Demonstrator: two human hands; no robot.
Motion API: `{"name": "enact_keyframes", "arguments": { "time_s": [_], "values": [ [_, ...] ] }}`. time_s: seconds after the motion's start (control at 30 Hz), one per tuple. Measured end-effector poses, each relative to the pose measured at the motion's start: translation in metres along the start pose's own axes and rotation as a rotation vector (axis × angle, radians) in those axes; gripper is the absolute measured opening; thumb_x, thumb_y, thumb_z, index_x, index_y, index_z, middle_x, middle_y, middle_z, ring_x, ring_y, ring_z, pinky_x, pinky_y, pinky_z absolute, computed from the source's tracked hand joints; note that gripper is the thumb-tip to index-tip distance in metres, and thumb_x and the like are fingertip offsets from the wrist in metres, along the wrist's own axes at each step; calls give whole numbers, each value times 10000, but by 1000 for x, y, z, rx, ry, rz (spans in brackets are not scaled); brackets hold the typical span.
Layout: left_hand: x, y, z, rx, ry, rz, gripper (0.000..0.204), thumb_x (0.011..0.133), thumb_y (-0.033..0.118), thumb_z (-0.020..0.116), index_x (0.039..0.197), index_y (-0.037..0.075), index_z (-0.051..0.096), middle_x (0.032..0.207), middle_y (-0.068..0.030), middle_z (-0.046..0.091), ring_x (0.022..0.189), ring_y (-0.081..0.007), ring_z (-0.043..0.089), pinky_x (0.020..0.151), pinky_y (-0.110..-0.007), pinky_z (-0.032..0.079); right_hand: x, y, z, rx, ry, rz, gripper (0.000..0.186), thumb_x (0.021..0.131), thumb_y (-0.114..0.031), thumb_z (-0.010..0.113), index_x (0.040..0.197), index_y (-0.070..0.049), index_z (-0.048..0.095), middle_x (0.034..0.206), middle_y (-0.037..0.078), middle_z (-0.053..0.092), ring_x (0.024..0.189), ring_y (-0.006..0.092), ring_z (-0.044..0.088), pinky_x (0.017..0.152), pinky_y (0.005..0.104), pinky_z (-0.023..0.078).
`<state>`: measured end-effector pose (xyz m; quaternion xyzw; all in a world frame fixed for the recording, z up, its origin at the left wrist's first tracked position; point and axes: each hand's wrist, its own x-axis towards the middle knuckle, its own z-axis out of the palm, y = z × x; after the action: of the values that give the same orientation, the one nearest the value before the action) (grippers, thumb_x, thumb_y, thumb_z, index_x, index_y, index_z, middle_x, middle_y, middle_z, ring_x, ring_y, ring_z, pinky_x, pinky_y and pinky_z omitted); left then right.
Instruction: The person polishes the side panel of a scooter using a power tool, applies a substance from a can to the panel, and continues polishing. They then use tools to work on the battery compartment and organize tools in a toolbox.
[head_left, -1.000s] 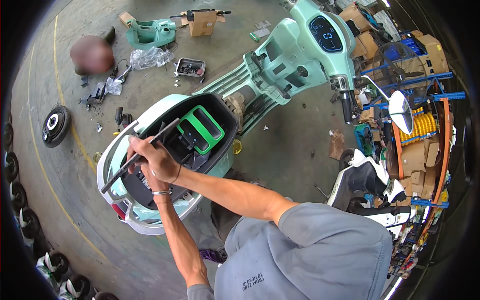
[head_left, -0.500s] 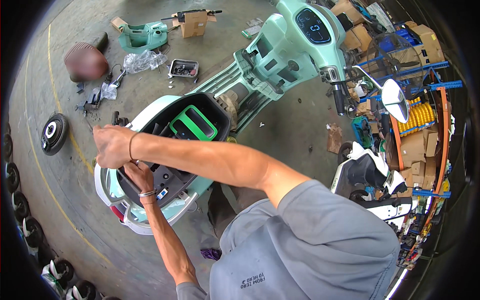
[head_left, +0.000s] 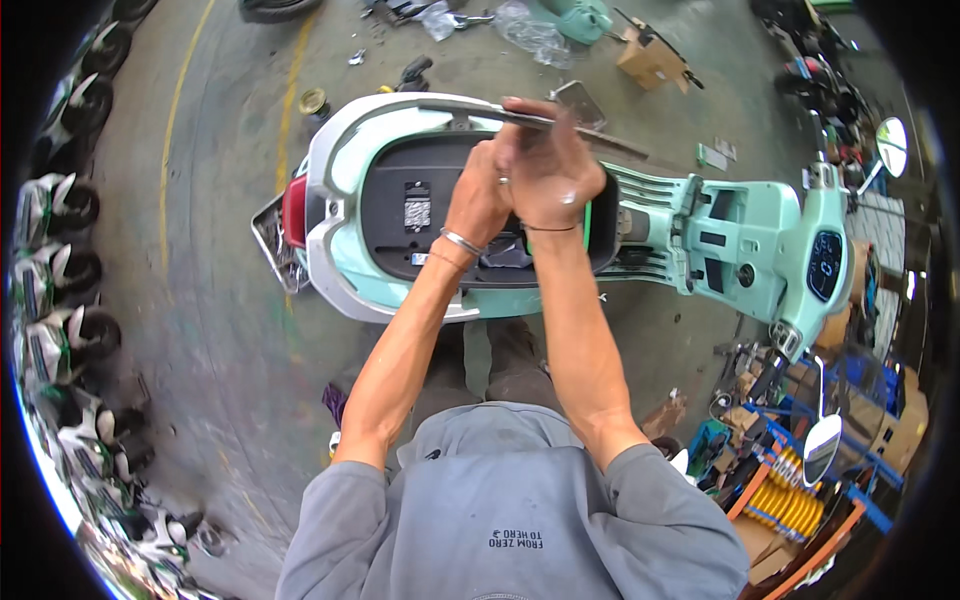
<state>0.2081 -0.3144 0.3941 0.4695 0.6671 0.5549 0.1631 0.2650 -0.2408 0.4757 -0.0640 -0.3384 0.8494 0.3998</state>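
Observation:
A mint-green scooter lies crosswise before me, with its black under-seat compartment uncovered. Over the compartment's far side, my left hand has its fingers curled in against my right hand; what they hold, if anything, is hidden. Close beside it, my right hand is turned partly palm up, its fingers smeared by motion. A long thin dark strip crosses by the right fingertips along the compartment's far edge. Blur hides whether that hand grips it. Inside the compartment are a label and a dark item below my wrists.
Rightward stretch the scooter's footboard and handlebar display. Beyond it are a grey tray, a cardboard box and clear plastic wrap. A round tin stands at the far left. Several scooters line the left; shelving stands near right.
My view has turned, so the scooter now lies across it. Both hands have moved from the scooter's rear to the compartment's far side; my right arm no longer crosses over the left.

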Motion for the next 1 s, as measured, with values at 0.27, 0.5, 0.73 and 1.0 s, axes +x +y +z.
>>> {"name": "enact_keyframes", "arguments": {
  "time_s": [0.27, 0.5, 0.73, 1.0],
  "values": [
    [2, -3, -6, 64, 142, 64, 315, 885, -5, 556, 1197, 5, 518, 1035, -192, 634, 966, -368, 619, 804, -442, 516, 34, -48, 55, -1102, 231, 345, 358, 910, -260, 671, 1067, 62, 660, 894, 89, 650, 795, 146, 594, 760, 263, 452],
    [-14, -1, -25, 164, 211, -12, 305, 756, 152, 764, 985, 73, 580, 921, -84, 650, 830, -269, 654, 666, -387, 528, 52, -107, 115, -2191, -1258, -365, 337, 911, 73, 481, 1110, -61, 718, 1294, 172, 600, 1210, 247, 570, 1056, 415, 411],
    [8, 15, -12, 120, 359, -66, 305, 758, 202, 763, 956, 86, 562, 872, -73, 602, 869, -272, 615, 692, -396, 517, 39, -112, 125, -1911, -502, 400, 567, 889, -224, 721, 1390, -49, 518, 1338, 169, 571, 1248, 288, 548, 1028, 449, 450],
    [15, 30, -7, 17, 431, -52, 154, 870, 117, 648, 992, 59, 574, 887, -89, 590, 850, -291, 596, 743, -413, 488, 48, -93, 140, -2356, -100, 769, 692, 877, -600, 636, 695, 68, 651, 482, 65, 537, 477, 178, 567, 534, 317, 467]
  ]
}}
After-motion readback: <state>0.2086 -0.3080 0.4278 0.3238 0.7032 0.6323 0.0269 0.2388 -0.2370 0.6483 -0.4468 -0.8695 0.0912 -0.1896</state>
